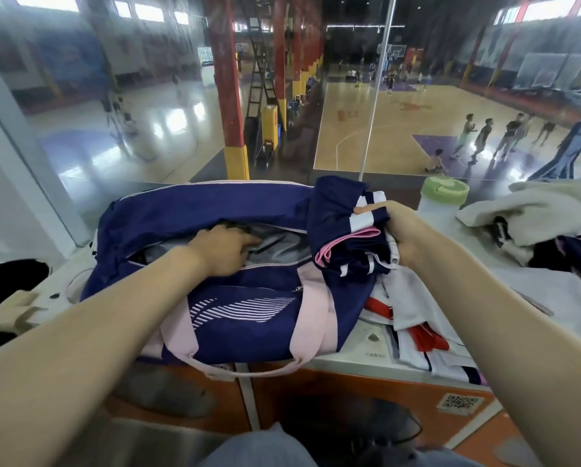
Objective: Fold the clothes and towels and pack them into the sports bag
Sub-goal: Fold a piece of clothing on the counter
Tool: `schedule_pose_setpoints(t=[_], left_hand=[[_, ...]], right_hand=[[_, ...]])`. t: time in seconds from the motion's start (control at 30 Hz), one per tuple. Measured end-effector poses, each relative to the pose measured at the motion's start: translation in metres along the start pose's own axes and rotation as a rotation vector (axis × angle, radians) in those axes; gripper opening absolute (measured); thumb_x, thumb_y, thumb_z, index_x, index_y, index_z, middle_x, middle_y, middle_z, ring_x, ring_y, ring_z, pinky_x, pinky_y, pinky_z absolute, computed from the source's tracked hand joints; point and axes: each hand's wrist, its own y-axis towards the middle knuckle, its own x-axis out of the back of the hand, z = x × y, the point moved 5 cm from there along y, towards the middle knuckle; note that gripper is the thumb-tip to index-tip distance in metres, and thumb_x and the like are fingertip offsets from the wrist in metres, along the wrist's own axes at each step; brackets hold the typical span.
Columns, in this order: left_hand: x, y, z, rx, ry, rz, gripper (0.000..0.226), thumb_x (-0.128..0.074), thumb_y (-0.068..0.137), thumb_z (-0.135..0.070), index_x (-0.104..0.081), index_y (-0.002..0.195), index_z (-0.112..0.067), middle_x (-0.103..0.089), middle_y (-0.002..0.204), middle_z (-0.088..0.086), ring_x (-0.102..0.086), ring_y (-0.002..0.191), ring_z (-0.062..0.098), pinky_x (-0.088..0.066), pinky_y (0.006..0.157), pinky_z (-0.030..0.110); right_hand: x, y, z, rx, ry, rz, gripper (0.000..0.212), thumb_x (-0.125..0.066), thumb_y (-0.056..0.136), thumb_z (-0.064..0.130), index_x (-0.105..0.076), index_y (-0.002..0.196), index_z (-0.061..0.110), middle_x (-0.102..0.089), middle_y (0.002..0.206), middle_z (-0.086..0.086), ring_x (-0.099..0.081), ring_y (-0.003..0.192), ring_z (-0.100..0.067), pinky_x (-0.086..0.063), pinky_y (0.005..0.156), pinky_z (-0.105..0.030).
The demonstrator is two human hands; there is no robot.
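The fingers of the left hand (223, 249) were pushed into the unzipped mouth of the navy-and-pink sports bag (215, 264), spread against the grey lining and gripping nothing, so that the opening was held wide. The fingers of the right hand (395, 227) were closed around a folded navy garment (346, 227) with white stripes and pink trim, held just above the right end of the bag. Only grey lining could be seen inside the bag (its depths were hidden by the hand), so packing was judged to be at an early stage. Right of the bag, white clothes with red trim (414, 318) lay flat on the white counter (360, 358), touching the bag's end. Further right, a crumpled cream towel (535, 210) was seen unfolded beside a green-lidded bottle (442, 200). Most folding and packing was judged to remain.
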Motion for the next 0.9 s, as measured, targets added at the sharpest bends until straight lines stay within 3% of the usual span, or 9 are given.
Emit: schedule_pose_setpoints(t=[0.1,0.2,0.27,0.4,0.57,0.7,0.77,0.83,0.9], left_hand=[[-0.003,0.003,0.000,0.033,0.055,-0.013,0.061,-0.043,0.095,-0.055,-0.026,0.151,-0.037,-0.025,0.159,-0.002,-0.025,0.143,0.030,-0.026,0.114,0.048],[0.017,0.005,-0.001,0.023,-0.396,-0.097,0.064,-0.054,0.092,-0.050,-0.033,0.148,-0.028,-0.043,0.150,0.005,-0.040,0.136,0.030,-0.033,0.112,0.043],[0.034,0.001,-0.001,0.004,-0.576,-0.154,0.060,-0.058,0.090,-0.044,-0.041,0.144,-0.023,-0.050,0.144,0.003,-0.048,0.130,0.026,-0.038,0.108,0.040],[0.062,-0.009,-0.003,-0.013,-0.364,-0.241,0.051,-0.055,0.094,-0.029,-0.042,0.141,-0.016,-0.051,0.142,0.008,-0.052,0.122,0.026,-0.041,0.100,0.036],[0.097,-0.001,0.005,0.009,-0.341,-0.209,0.055,-0.047,0.095,-0.016,-0.034,0.149,-0.020,-0.048,0.145,0.008,-0.050,0.124,0.025,-0.040,0.098,0.033],[0.104,0.012,0.004,0.021,-0.364,-0.151,0.064,-0.039,0.094,-0.006,-0.025,0.153,-0.026,-0.041,0.151,0.005,-0.045,0.130,0.025,-0.038,0.101,0.033],[0.099,0.018,0.003,0.030,-0.377,-0.123,0.066,-0.038,0.095,-0.005,-0.019,0.155,-0.025,-0.033,0.156,0.003,-0.040,0.135,0.025,-0.036,0.103,0.032],[0.095,0.020,0.002,0.022,-0.396,-0.137,0.067,-0.039,0.096,-0.005,-0.016,0.156,-0.025,-0.028,0.159,0.003,-0.036,0.138,0.025,-0.034,0.104,0.031],[0.089,0.015,0.004,0.003,-0.413,-0.172,0.063,-0.040,0.097,-0.007,-0.020,0.155,-0.023,-0.034,0.156,0.005,-0.041,0.134,0.026,-0.037,0.103,0.032]], right_hand=[[-0.001,-0.007,-0.006,-0.012,-0.010,0.041,0.014,-0.051,0.087,0.003,-0.051,0.078,0.013,-0.051,0.075,-0.007,-0.052,0.066,-0.022,-0.050,0.061,-0.027],[-0.004,-0.019,-0.006,0.000,-0.024,0.062,0.006,-0.053,0.091,0.006,-0.059,0.093,0.006,-0.061,0.080,-0.012,-0.062,0.072,-0.028,-0.055,0.072,-0.033],[-0.004,-0.025,-0.006,-0.013,-0.055,0.063,0.010,-0.057,0.090,0.007,-0.063,0.097,0.003,-0.067,0.083,-0.015,-0.066,0.075,-0.030,-0.055,0.078,-0.037],[-0.012,-0.031,-0.011,-0.011,-0.133,0.099,0.018,-0.059,0.088,0.005,-0.070,0.102,0.003,-0.075,0.092,-0.016,-0.072,0.076,-0.030,-0.060,0.070,-0.035],[-0.026,-0.037,-0.025,0.018,-0.351,0.145,0.034,-0.064,0.084,0.003,-0.066,0.118,0.006,-0.074,0.108,-0.013,-0.070,0.102,-0.032,-0.053,0.096,-0.044],[-0.056,-0.035,-0.029,0.084,-0.381,0.164,0.031,-0.060,0.088,-0.002,-0.064,0.118,0.003,-0.072,0.111,-0.016,-0.071,0.094,-0.025,-0.057,0.075,-0.029],[-0.072,-0.026,-0.029,0.135,-0.367,0.154,0.027,-0.060,0.089,0.000,-0.064,0.116,0.004,-0.074,0.106,-0.011,-0.071,0.086,-0.019,-0.057,0.072,-0.027],[-0.082,-0.011,-0.030,0.183,-0.370,0.102,0.016,-0.060,0.091,0.004,-0.064,0.105,0.011,-0.073,0.096,-0.006,-0.069,0.084,-0.019,-0.056,0.074,-0.029],[-0.082,0.005,-0.035,0.220,-0.389,0.003,0.011,-0.062,0.089,0.010,-0.060,0.098,0.015,-0.069,0.096,-0.007,-0.067,0.092,-0.027,-0.054,0.082,-0.039]])
